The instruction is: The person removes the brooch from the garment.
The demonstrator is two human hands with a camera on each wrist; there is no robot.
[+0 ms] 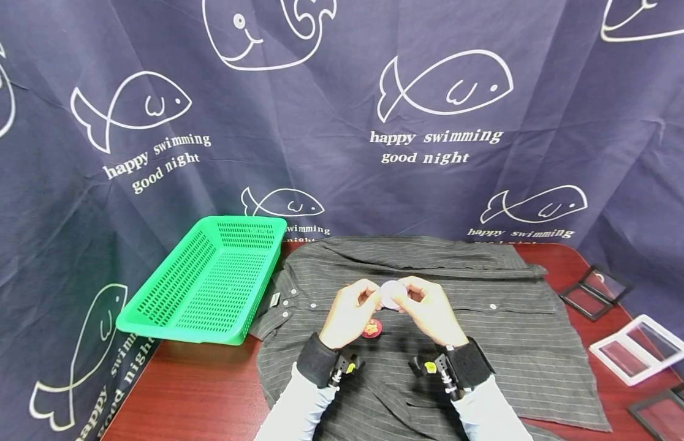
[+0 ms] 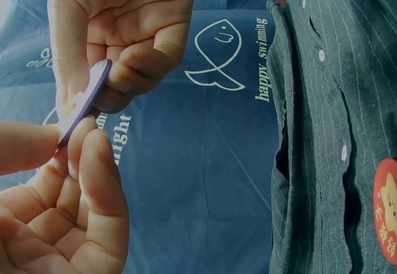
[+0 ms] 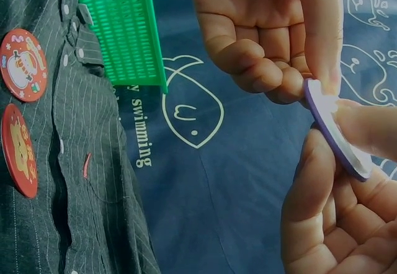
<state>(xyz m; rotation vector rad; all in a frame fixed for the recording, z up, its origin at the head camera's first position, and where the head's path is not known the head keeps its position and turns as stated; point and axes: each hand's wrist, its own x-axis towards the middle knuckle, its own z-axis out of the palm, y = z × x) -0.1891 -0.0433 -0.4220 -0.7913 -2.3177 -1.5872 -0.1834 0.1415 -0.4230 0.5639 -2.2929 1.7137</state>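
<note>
Both hands hold a thin round badge [image 1: 393,294] with a purple rim and whitish face, raised above a dark striped shirt [image 1: 518,355]. My left hand [image 1: 349,312] pinches its left edge between thumb and fingers. On the opposite edge my right hand [image 1: 433,309] pinches it likewise. In the left wrist view the badge [image 2: 94,94] is seen edge-on between the fingertips. A red badge [image 1: 372,328] with a yellow star figure lies on the shirt beside the left hand. The right wrist view shows another red badge [image 3: 23,65] with a white figure there.
A green plastic basket [image 1: 129,321] stands at the left of the red-brown table [image 1: 209,383]. Along the right edge lie dark frames [image 1: 592,315] and a white frame [image 1: 640,349]. Behind the table hangs a blue fish-print curtain [image 1: 342,153].
</note>
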